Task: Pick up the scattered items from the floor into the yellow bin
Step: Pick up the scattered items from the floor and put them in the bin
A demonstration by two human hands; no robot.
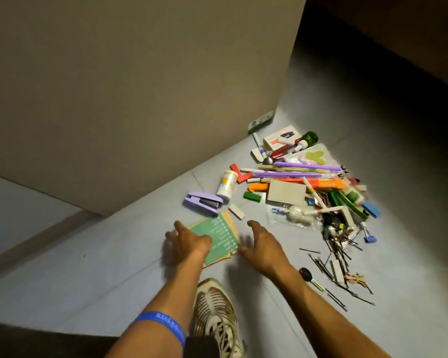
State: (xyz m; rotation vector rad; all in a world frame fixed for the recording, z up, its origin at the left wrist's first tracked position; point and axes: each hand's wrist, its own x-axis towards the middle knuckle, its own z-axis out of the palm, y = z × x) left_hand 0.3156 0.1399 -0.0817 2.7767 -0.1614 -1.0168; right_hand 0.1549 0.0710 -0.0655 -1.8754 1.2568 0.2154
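Observation:
A stack of green and tan cards [221,235] lies on the grey floor right in front of me. My left hand [185,242] rests on the stack's left edge with fingers spread. My right hand [263,245] hovers open just right of the stack, not touching it. Beyond the cards lie a purple stapler [203,202], a white glue bottle [226,186], a green eraser [251,196], and a pile of pens, straws and boxes [308,177]. The yellow bin is not in view.
A tall beige panel [140,99] stands at the left and back. Black hairpins [339,264] and a key [308,276] are scattered at the right. My shoe [215,316] is planted below the hands. Bare floor tiles lie at the lower left.

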